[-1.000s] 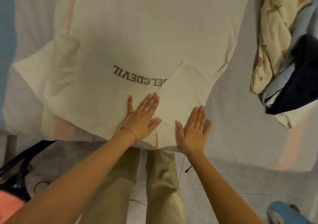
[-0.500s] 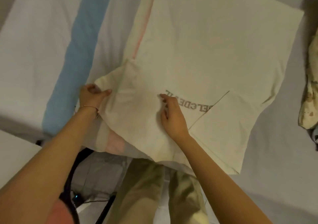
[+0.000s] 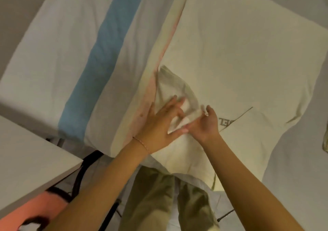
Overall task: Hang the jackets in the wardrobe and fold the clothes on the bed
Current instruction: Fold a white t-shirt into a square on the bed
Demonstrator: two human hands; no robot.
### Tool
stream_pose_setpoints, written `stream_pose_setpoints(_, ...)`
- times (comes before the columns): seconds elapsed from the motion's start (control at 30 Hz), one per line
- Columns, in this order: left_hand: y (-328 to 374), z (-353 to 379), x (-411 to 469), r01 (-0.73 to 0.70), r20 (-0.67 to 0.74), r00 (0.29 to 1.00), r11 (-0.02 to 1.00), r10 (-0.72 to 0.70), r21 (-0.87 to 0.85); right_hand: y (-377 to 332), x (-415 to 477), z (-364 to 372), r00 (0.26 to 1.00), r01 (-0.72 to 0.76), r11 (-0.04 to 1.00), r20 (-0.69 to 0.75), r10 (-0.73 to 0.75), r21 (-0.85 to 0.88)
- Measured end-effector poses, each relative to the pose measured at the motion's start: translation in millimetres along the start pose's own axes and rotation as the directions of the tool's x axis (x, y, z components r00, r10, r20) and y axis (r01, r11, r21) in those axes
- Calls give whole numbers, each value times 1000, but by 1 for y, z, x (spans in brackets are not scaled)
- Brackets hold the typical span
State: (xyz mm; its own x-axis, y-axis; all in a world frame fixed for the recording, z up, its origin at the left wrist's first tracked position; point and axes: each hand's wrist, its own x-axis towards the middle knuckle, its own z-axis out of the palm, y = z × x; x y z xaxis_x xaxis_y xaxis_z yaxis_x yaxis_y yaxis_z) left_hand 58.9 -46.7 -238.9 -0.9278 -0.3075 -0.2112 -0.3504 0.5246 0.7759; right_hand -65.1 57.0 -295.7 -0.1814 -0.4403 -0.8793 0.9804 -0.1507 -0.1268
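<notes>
A cream T-shirt (image 3: 236,56) with grey lettering lies spread on the bed (image 3: 53,44), its neck end toward me at the bed's near edge. Its right sleeve is folded in over the chest. The left sleeve (image 3: 175,92) is being brought over the shirt's body. My left hand (image 3: 162,124) lies on that sleeve with fingers spread and the thumb under the sleeve's edge. My right hand (image 3: 204,122) pinches the sleeve's hem between thumb and fingers, just left of the lettering.
The bed sheet is white with a blue stripe (image 3: 104,53) and a pink-yellow stripe beside the shirt. A white table corner (image 3: 32,161) stands at the lower left, with a black cable and something orange below it. A patterned cloth edge (image 3: 325,140) shows at the far right.
The left sleeve, which lay out to the side, has been lifted and folded in over the shirt. Both hands have come together on it. The view shifted left.
</notes>
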Motion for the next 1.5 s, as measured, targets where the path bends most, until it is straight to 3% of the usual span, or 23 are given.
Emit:
stream_pose_setpoints(0.03,-2,7,-1,-46,167,986,986,19,162,-8,-5,-8,999,21,998,-29,-19,61)
stream_pose_setpoints(0.1,-12,17,-8,-88,294,955,913,-37,399,-23,-19,-22,996,70,996,-55,-66,61)
stream_pose_setpoints(0.13,-19,20,-14,-65,289,953,873,-88,483,-28,-25,-28,992,83,996,-88,-85,-29)
stream_pose_setpoints(0.2,-32,25,-23,66,229,946,831,-227,553,-37,-33,-38,966,95,910,-185,-182,-403)
stream_pose_setpoints(0.23,-36,26,-28,160,190,934,831,-302,533,-38,-35,-40,945,102,800,-195,-264,-592)
stream_pose_setpoints(0.3,-41,31,-40,316,137,903,845,-408,431,-37,-32,-48,909,129,602,-148,-389,-788)
stream_pose_setpoints(0.43,-47,41,-55,312,61,940,919,-335,242,-22,-28,-57,837,247,344,20,-547,-906)
stream_pose_setpoints(0.53,-49,44,-62,420,-4,906,895,-424,153,-10,-31,-64,762,282,197,95,-640,-939)
stream_pose_setpoints(0.57,-50,43,-64,450,-47,893,882,-448,140,-6,-34,-67,743,268,100,140,-654,-958)
stream_pose_setpoints(0.67,-48,42,-68,581,-163,811,741,-562,336,7,-48,-86,625,196,-327,374,-685,-925)
stream_pose_setpoints(0.73,-50,43,-71,580,-153,778,606,-609,544,18,-63,-104,540,205,-473,502,-675,-857)
stream_pose_setpoints(0.8,-54,50,-74,398,-42,882,695,-469,599,26,-80,-128,578,184,-511,513,-634,-839)
stream_pose_setpoints(0.87,-58,57,-73,55,182,958,765,-221,641,29,-94,-165,704,62,-537,418,-574,-841)
stream_pose_setpoints(0.9,-61,58,-71,-64,284,945,758,-163,649,27,-100,-189,756,-12,-564,361,-545,-825)
stream_pose_setpoints(0.97,-64,53,-65,-139,396,904,765,-162,629,18,-110,-231,845,-117,-665,278,-458,-738)
stream_pose_setpoints(1.03,-68,46,-61,-210,416,903,741,-102,638,6,-120,-257,911,-136,-761,221,-348,-635)
stream_pose_setpoints(1.13,-79,37,-60,-297,395,919,685,16,665,-11,-129,-265,925,-97,-809,247,-288,-579)
stream_pose_setpoints(1.27,-82,30,-46,-414,408,897,641,168,647,-32,-133,-257,810,-4,-832,485,-328,-555)
stream_pose_setpoints(1.37,-68,23,-32,-424,462,882,581,91,695,-58,-130,-241,764,111,-842,586,-268,-528)
stream_pose_setpoints(1.4,-58,21,-27,-425,452,888,518,80,743,-66,-131,-230,790,166,-819,572,-223,-549)
stream_pose_setpoints(1.43,-48,16,-20,-405,496,867,509,-51,759,-74,-135,-219,839,182,-758,500,-212,-626)
stream_pose_setpoints(1.5,-29,12,-4,-310,594,761,659,-261,685,-93,-150,-197,954,64,-649,237,-183,-758)
